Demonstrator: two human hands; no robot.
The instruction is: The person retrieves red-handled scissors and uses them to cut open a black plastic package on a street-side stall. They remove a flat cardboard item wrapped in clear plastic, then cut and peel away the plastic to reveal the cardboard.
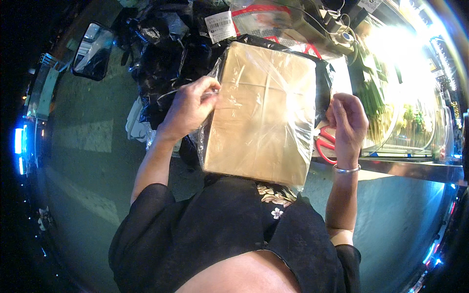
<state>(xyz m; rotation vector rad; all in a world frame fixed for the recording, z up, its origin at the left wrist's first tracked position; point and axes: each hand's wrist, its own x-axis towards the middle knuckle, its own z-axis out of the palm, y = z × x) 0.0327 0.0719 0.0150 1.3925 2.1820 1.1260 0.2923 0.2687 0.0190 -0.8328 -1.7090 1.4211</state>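
Note:
A flat tan rectangular package [262, 121] in clear plastic film [298, 135] lies before me, its near edge close to my black top. My left hand [192, 106] is at the package's left edge, thumb and fingertips pinched on the film there. To the right of the package is my right hand [349, 114], fingers curled in and a bracelet on the wrist. Its fingertips are near the edge of a black plastic bag [323, 89]; whether they grip it cannot be made out. Red-handled scissors [326, 144] lie between the package and my right wrist, partly hidden.
Crumpled black plastic bags [161, 69] are heaped at left. Behind the package are a white barcode label [220, 27] and a red-and-white plastic bag [262, 20]. A power strip with cables [342, 36] sits back right, beside bundled skewers [377, 124] and a glaring light. A dark-rimmed mirror [93, 51] is far left.

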